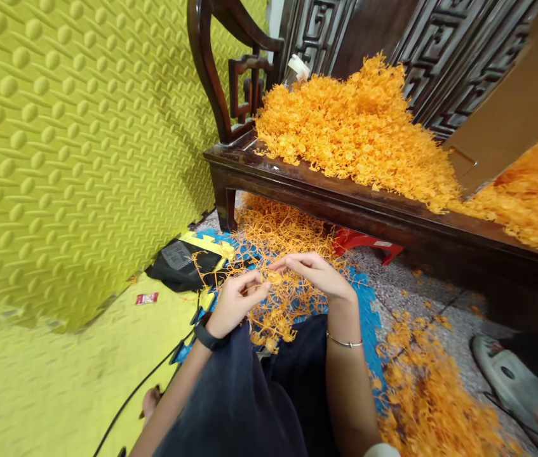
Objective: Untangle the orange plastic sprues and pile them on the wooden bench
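Both of my hands meet in front of my knees, over a heap of thin, branching orange plastic pieces (281,222). My left hand (240,297), with a black band on its wrist, has thumb and fingers bent together around a small orange plastic piece (274,278). From the right, my right hand (319,274), a thin bracelet on its wrist, curls its fingers down to the same piece. Its fingertips are pressed close together and partly hide what they grip. More orange pieces (271,330) lie between my legs, just below the hands.
A dark wooden bench (297,184) bears a large orange pile (345,127) and a cardboard sheet (497,108). Under it stands a red stool (368,244). A black bag (183,263) and a red packet (147,298) lie left. Another person's shoe (511,374) is at right, beside loose orange pieces (430,387).
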A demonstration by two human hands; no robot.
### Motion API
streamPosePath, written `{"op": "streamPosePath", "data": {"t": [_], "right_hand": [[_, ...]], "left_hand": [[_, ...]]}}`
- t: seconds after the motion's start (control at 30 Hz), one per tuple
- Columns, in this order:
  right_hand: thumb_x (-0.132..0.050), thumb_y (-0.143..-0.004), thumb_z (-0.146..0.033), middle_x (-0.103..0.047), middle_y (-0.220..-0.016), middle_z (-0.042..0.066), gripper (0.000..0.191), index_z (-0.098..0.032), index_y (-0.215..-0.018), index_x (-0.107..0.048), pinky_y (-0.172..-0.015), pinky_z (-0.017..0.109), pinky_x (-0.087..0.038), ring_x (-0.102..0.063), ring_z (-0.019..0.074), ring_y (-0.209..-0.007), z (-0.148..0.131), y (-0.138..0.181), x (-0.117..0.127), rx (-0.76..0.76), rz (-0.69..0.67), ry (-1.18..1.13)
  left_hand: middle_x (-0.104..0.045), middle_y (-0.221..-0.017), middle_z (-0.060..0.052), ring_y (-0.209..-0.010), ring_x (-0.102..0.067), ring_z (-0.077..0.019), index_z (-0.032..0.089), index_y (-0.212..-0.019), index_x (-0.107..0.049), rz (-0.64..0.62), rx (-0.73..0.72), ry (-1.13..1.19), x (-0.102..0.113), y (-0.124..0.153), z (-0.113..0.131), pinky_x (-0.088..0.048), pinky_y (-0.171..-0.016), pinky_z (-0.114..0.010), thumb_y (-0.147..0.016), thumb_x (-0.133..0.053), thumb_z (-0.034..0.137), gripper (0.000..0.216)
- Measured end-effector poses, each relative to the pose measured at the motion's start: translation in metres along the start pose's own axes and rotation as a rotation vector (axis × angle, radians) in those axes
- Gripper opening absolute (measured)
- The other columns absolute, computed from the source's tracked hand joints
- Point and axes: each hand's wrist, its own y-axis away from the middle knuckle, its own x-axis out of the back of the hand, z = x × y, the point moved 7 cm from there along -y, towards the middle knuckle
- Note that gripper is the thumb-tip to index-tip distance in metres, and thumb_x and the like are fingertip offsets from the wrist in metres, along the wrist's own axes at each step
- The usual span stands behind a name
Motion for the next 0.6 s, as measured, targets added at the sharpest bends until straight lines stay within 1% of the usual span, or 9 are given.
{"op": "streamPosePath", "data": {"t": [0.07, 0.13, 0.2, 0.27, 0.3, 0.43, 0.53, 0.6], "right_hand": [[-0.056, -0.081, -0.036, -0.067, -0.085, 0.002, 0.024, -0.018, -0.092, -0.067, -0.072, 0.025, -0.047, -0.060, 0.0129, -0.078, 0.002, -0.002, -0.006, -0.028, -0.040, 0.043], [-0.063, -0.076, -0.036, -0.066, -0.081, 0.001, 0.022, -0.018, -0.087, -0.067, -0.071, 0.025, -0.046, -0.059, 0.0125, -0.075, 0.002, -0.004, -0.013, -0.029, -0.107, 0.080], [-0.062, -0.076, -0.035, -0.065, -0.080, 0.000, 0.020, -0.017, -0.084, -0.066, -0.073, 0.025, -0.045, -0.057, 0.0122, -0.076, 0.002, -0.005, -0.017, -0.012, -0.154, 0.088], [-0.061, -0.077, -0.033, -0.064, -0.079, 0.000, 0.018, -0.017, -0.082, -0.066, -0.074, 0.026, -0.044, -0.057, 0.0122, -0.076, 0.003, -0.006, -0.015, -0.005, -0.128, 0.067], [-0.061, -0.077, -0.032, -0.064, -0.078, 0.000, 0.016, -0.017, -0.081, -0.066, -0.074, 0.026, -0.044, -0.057, 0.0124, -0.075, 0.005, -0.008, -0.011, -0.007, -0.076, 0.050], [-0.065, -0.072, -0.026, -0.066, -0.077, 0.001, 0.009, -0.017, -0.074, -0.066, -0.074, 0.027, -0.045, -0.059, 0.0139, -0.076, 0.011, -0.013, 0.004, -0.020, 0.237, -0.093], [-0.065, -0.070, -0.023, -0.067, -0.079, 0.003, 0.006, -0.018, -0.071, -0.067, -0.076, 0.030, -0.047, -0.061, 0.0156, -0.078, 0.015, -0.019, 0.003, 0.000, 0.459, -0.188], [-0.064, -0.069, -0.022, -0.067, -0.079, 0.003, 0.005, -0.018, -0.069, -0.067, -0.079, 0.031, -0.047, -0.061, 0.0166, -0.080, 0.015, -0.022, 0.000, 0.041, 0.594, -0.195]], "left_hand": [[-0.027, -0.047, 0.008, -0.045, -0.026, -0.0076, 0.016, -0.066, -0.052, 0.003, -0.004, -0.036, 0.000, 0.000, 0.000, -0.022, -0.047, -0.020, -0.078, -0.052, 0.033, 0.021], [-0.027, -0.046, 0.009, -0.044, -0.026, -0.0076, 0.016, -0.068, -0.054, 0.007, -0.014, -0.101, 0.000, 0.000, 0.001, -0.023, -0.048, -0.020, -0.076, -0.053, 0.029, 0.015], [-0.026, -0.045, 0.009, -0.043, -0.027, -0.0076, 0.016, -0.069, -0.054, 0.007, -0.021, -0.176, -0.001, 0.000, 0.002, -0.022, -0.048, -0.020, -0.075, -0.054, 0.027, 0.012], [-0.025, -0.045, 0.010, -0.043, -0.027, -0.0078, 0.017, -0.069, -0.054, 0.000, -0.031, -0.243, -0.002, 0.000, 0.003, -0.022, -0.048, -0.019, -0.076, -0.053, 0.028, 0.014], [-0.024, -0.045, 0.009, -0.043, -0.027, -0.0080, 0.017, -0.069, -0.053, -0.002, -0.040, -0.272, -0.002, 0.000, 0.004, -0.021, -0.047, -0.020, -0.078, -0.052, 0.030, 0.015], [-0.028, -0.047, 0.008, -0.043, -0.030, -0.0089, 0.019, -0.073, -0.049, 0.023, -0.066, -0.368, -0.001, -0.002, 0.009, -0.021, -0.048, -0.021, -0.086, -0.043, 0.036, 0.022], [-0.030, -0.048, 0.008, -0.042, -0.033, -0.0094, 0.020, -0.072, -0.045, 0.077, -0.061, -0.395, 0.002, -0.005, 0.013, -0.021, -0.048, -0.021, -0.089, -0.038, 0.036, 0.025], [-0.030, -0.048, 0.007, -0.042, -0.032, -0.0092, 0.020, -0.070, -0.043, 0.111, -0.061, -0.397, 0.003, -0.007, 0.015, -0.021, -0.049, -0.022, -0.089, -0.038, 0.036, 0.025]]}}
